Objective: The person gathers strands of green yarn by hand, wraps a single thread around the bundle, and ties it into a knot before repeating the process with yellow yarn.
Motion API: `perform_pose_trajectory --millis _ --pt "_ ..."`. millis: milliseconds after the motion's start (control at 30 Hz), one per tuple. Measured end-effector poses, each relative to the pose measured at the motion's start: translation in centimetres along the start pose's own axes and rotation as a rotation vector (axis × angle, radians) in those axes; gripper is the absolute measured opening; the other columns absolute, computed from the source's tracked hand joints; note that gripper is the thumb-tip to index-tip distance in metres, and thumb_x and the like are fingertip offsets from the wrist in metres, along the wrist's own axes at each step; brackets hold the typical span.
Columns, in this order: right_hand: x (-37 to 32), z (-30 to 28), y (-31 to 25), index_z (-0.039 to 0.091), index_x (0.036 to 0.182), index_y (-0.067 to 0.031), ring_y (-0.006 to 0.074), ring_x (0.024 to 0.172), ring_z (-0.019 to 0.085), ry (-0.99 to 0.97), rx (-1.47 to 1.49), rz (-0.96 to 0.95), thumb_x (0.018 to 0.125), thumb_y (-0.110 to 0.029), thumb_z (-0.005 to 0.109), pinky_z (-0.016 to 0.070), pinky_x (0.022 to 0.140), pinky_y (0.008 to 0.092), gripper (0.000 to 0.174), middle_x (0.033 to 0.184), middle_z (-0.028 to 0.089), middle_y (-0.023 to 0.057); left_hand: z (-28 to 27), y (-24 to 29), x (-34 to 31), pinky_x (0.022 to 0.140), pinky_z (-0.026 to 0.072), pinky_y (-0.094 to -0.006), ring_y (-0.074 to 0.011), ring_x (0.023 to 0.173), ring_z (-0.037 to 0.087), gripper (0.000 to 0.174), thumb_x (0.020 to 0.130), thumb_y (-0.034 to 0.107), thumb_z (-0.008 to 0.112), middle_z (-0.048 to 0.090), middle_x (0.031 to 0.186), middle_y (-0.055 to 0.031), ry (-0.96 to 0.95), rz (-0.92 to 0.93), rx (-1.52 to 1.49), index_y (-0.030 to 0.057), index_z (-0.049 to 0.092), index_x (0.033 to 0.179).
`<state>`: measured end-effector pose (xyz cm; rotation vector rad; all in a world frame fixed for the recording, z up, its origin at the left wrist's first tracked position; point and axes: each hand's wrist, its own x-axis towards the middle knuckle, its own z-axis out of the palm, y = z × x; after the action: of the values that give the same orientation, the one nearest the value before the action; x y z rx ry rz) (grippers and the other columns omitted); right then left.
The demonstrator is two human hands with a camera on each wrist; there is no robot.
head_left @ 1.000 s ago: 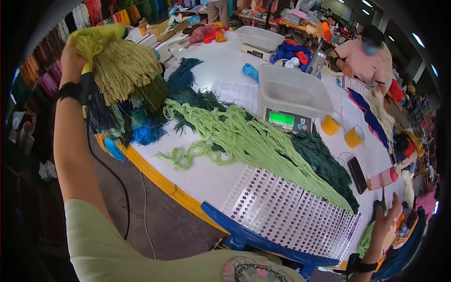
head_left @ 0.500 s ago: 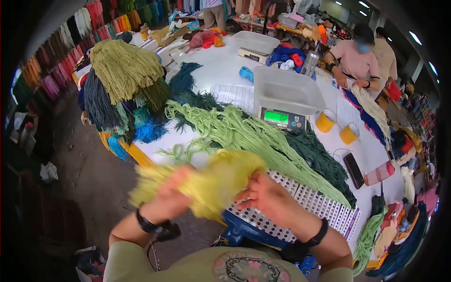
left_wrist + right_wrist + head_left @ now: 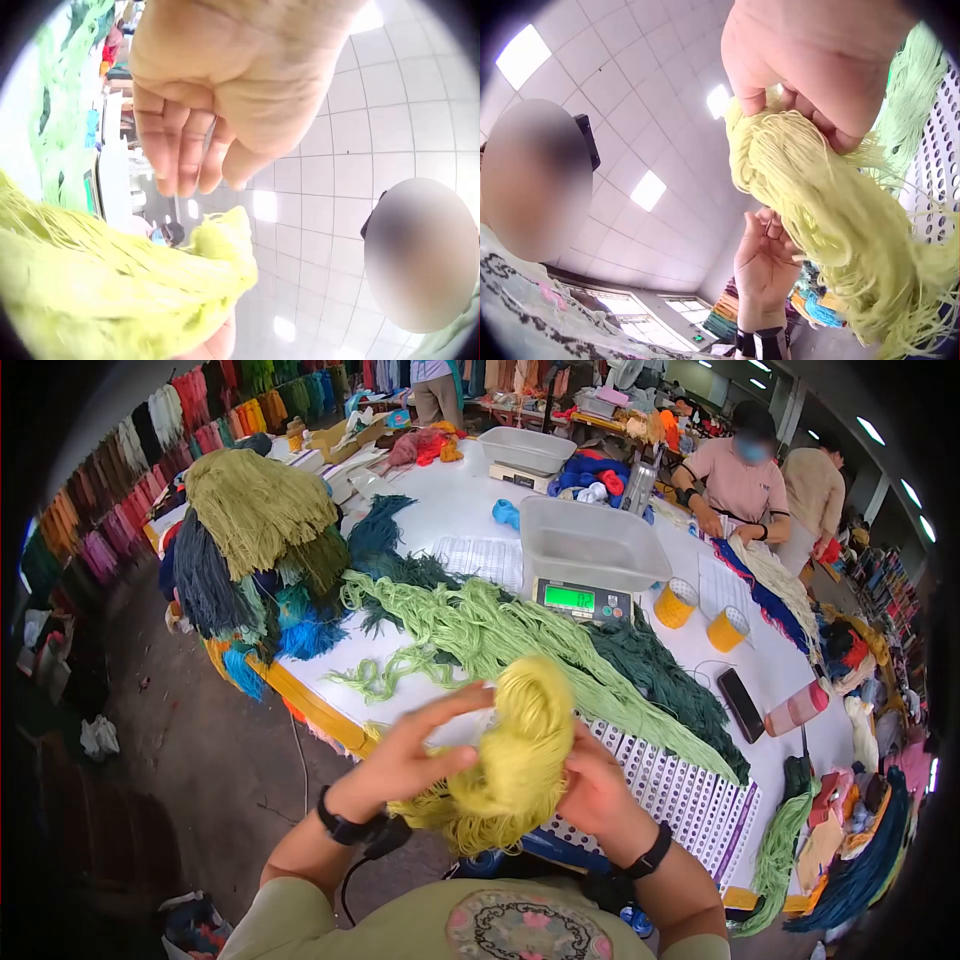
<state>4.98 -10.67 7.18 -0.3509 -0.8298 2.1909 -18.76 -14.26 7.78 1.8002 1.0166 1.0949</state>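
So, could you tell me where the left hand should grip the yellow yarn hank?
Probably round the yellow yarn hank just under its folded top, from the left: strands bunch there beside the right hand, while the lower ends hang loose.

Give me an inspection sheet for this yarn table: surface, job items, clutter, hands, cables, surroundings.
Surface: white table, yellow-edged; perforated board at near edge.
Job's things: yellow-green skein, held up in front of the board.
Clutter: light green yarn, dark green yarn, heaped skeins, scale, yellow cups, phone.
Hands: right hand grips the skein; left hand fingers spread beside it.
Cables: black cable hanging below left wrist.
Surroundings: people across the table; yarn racks along the wall.
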Motion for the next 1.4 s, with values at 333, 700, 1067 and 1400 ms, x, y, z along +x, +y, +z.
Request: perform_pose_trajectory --millis 333,700,1067,1400 --pt "0.8 -1.5 1.7 0.043 0.128 -0.0051 0.0181 0.109 0.054 0.411 -0.3 -0.021 0.088 0.003 0.052 0.0452 0.093 0.033 0.042 0.118 0.054 0.007 5.7 0.8 0.7 0.096 0.0445 -0.0329 -0.0173 0.114 0.054 0.055 0.081 -0.003 0.066 0.053 0.121 -0.0081 0.252 -0.055 -0.563 0.0051 0.034 0.126" --pt "-0.4 0.4 -1.5 0.051 0.117 -0.0013 0.0307 0.083 0.063 0.268 -1.275 -0.619 0.073 -0.002 0.062 0.0501 0.075 0.0337 0.046 0.096 0.06 0.0164 5.3 2.7 2.0 0.078 0.049 -0.0254 -0.0143 0.093 0.056 0.054 0.079 0.0 0.072 0.056 0.106 -0.0064 0.578 -0.061 0.001 0.0048 0.041 0.122" --pt "-2.7 1.5 -5.5 0.059 0.105 -0.0073 0.0301 0.079 0.058 -0.106 -1.683 -0.888 0.069 -0.014 0.073 0.0473 0.074 0.0348 0.039 0.092 0.06 0.0118 5.2 3.2 3.6 0.079 0.047 -0.0274 -0.0132 0.091 0.057 0.039 0.075 0.01 0.077 0.058 0.103 -0.0053 -0.125 -0.14 -0.327 0.0034 0.058 0.109" --pt "-1.7 -3.6 -2.8 0.05 0.111 -0.0068 0.0145 0.098 0.048 -0.012 -0.511 -0.296 0.082 -0.005 0.066 0.0391 0.088 0.03 0.034 0.108 0.051 0.0048 4.0 3.4 3.8 0.083 0.0509 -0.0279 -0.016 0.094 0.063 0.029 0.082 -0.005 0.055 0.064 0.103 -0.0071 0.276 -0.174 -1.018 0.0023 0.057 0.11"
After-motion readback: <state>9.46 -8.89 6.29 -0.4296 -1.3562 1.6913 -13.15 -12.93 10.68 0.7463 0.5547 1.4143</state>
